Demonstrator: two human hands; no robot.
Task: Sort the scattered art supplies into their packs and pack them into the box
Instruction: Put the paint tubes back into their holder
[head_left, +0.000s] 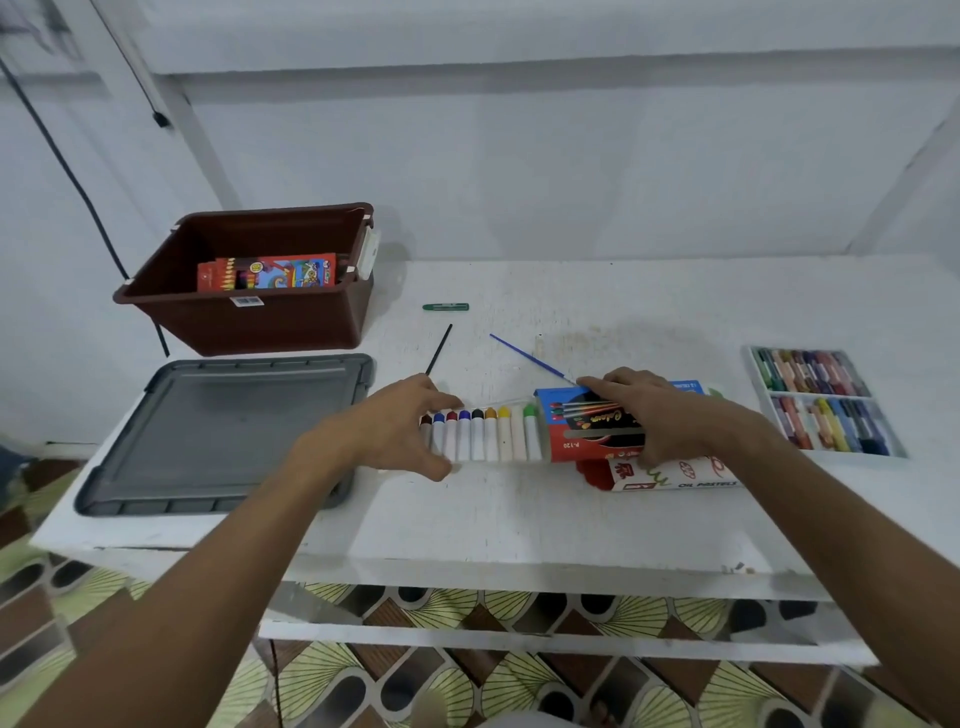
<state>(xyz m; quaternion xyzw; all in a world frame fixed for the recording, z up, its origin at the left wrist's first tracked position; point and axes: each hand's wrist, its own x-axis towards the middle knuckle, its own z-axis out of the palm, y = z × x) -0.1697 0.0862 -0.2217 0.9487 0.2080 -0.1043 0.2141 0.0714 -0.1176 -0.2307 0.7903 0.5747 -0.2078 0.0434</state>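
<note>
Both hands are down on the white table (519, 519), working 1 pack of paint tubes. The left hand (400, 431) cups the exposed end of the clear tray of tubes (483, 434), fingers curled along its far edge and thumb at its near edge. The right hand (649, 415) lies over the red and blue paint sleeve (571, 415), fingers bent over its far edge, gripping it. The tray sticks out of the sleeve's left end, between the 2 hands. The tubes are white with coloured caps: brown, blue, red, black, orange, yellow, green.

Under the sleeve sits a white oil pastel carton (675, 475), glossy card. At far right, an open tray of oil pastels (821, 400), 2 rows of stubby sticks. Behind the hands lie a blue-handled brush (524, 356), a thin black brush (439, 349) and a green crayon (445, 307). The brown plastic box (260, 322) at left holds a red crayon pack (267, 273); its grey lid (223, 431) lies flat in front.
</note>
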